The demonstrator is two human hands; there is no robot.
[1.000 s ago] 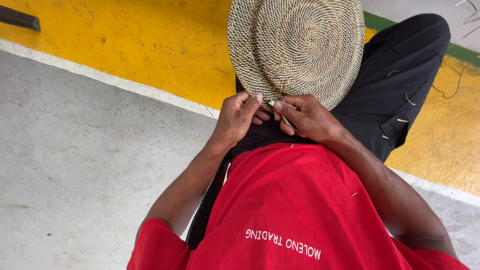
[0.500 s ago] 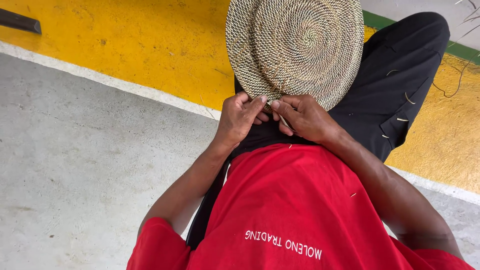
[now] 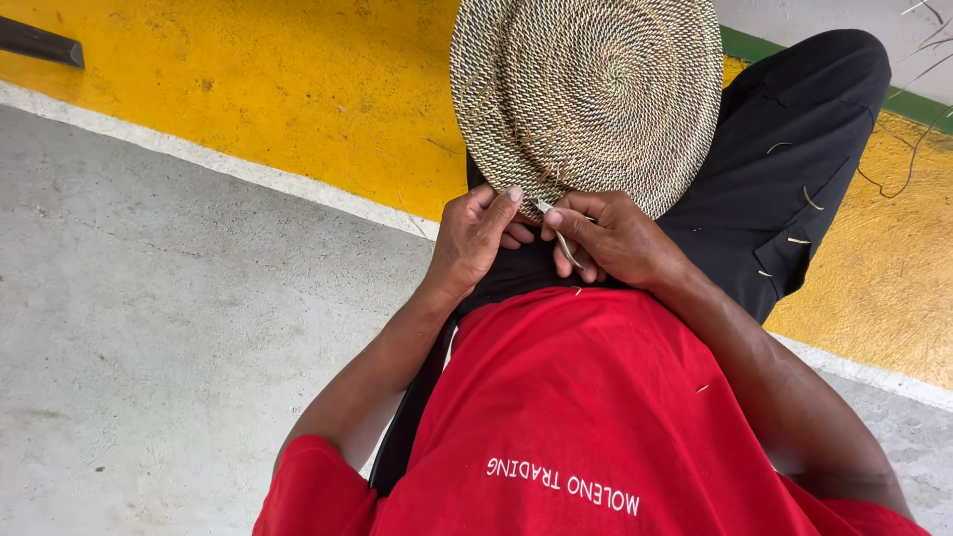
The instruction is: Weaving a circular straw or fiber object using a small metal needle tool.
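Note:
A round, flat woven basket piece of pale and dark coiled fibre rests on my lap over black trousers. My left hand grips its near rim with the fingers curled. My right hand pinches a thin pale metal tool at that same rim, right beside the left hand. Both hands touch each other at the basket's edge. My red shirt fills the lower middle.
The grey concrete floor lies to my left. A white line borders a yellow painted band. A dark bar lies at the top left. Loose fibre strands trail at the right, near a green stripe.
The hands stay at the basket's near rim with only small finger shifts. The basket has barely moved.

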